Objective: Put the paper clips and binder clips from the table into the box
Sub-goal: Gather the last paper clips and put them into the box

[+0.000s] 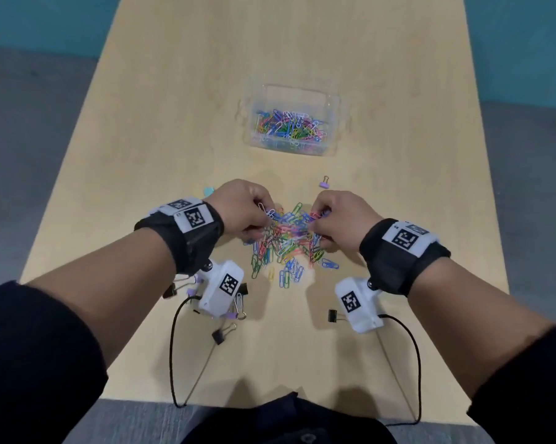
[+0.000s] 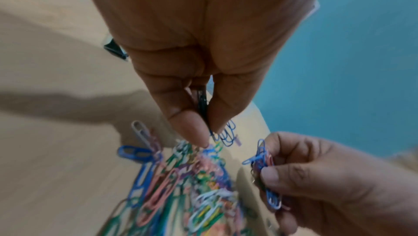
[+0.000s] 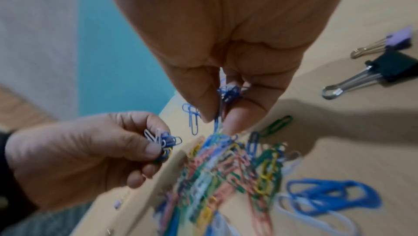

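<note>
Mid-frame, left hand (image 1: 238, 208) and right hand (image 1: 340, 219) each pinch paper clips (image 1: 286, 238) from the pile, so gathering's underway; next they must carry them up to the box (image 1: 291, 149)

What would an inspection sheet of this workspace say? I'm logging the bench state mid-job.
Surface: light wooden table, bare around the work.
Job's things: clear plastic box partly filled with coloured paper clips; loose paper clip pile between the hands; purple binder clip beyond the pile; black binder clips and purple ones near the front edge.
Clutter: small teal item by the left hand, too hidden to name.
Grippers: left hand pinches a bunch of paper clips; right hand pinches another bunch.
Cables: black cords trail from both wrist cameras over the front edge.
Surroundings: teal wall, grey floor.
</note>
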`<action>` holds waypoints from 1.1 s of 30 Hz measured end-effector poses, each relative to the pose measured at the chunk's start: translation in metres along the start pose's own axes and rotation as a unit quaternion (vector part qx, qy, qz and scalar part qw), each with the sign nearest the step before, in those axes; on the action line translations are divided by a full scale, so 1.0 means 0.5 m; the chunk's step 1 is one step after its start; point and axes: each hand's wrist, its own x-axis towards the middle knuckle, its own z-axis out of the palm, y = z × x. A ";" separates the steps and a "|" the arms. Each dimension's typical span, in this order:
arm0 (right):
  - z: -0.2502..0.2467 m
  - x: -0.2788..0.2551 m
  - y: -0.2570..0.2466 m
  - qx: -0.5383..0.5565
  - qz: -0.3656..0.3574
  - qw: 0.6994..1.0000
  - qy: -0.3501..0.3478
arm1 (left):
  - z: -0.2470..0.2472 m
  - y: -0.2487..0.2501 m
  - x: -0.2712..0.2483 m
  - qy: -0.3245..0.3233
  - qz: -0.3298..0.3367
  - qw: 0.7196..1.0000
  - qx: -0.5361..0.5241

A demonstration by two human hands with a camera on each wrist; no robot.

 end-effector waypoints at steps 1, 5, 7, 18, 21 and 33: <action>-0.010 0.001 -0.003 0.046 0.014 0.999 -0.007 | -0.011 0.003 0.001 -0.007 -0.003 0.999 -0.036; -0.061 0.027 -0.036 0.172 0.007 0.985 -0.010 | -0.062 0.041 0.014 0.001 0.000 0.989 -0.146; -0.091 0.058 -0.068 0.184 -0.014 0.983 0.011 | -0.090 0.072 0.035 0.026 0.010 0.984 -0.174; -0.160 0.219 -0.187 -0.083 -0.027 0.993 0.080 | -0.120 0.210 0.179 0.132 0.053 0.990 0.024; -0.170 0.210 -0.176 -0.071 -0.024 0.992 0.097 | -0.129 0.198 0.170 0.132 0.050 0.990 -0.027; 0.061 -0.097 -0.036 -0.266 -0.211 0.940 -0.045 | -0.080 -0.112 -0.149 0.136 0.025 0.969 0.203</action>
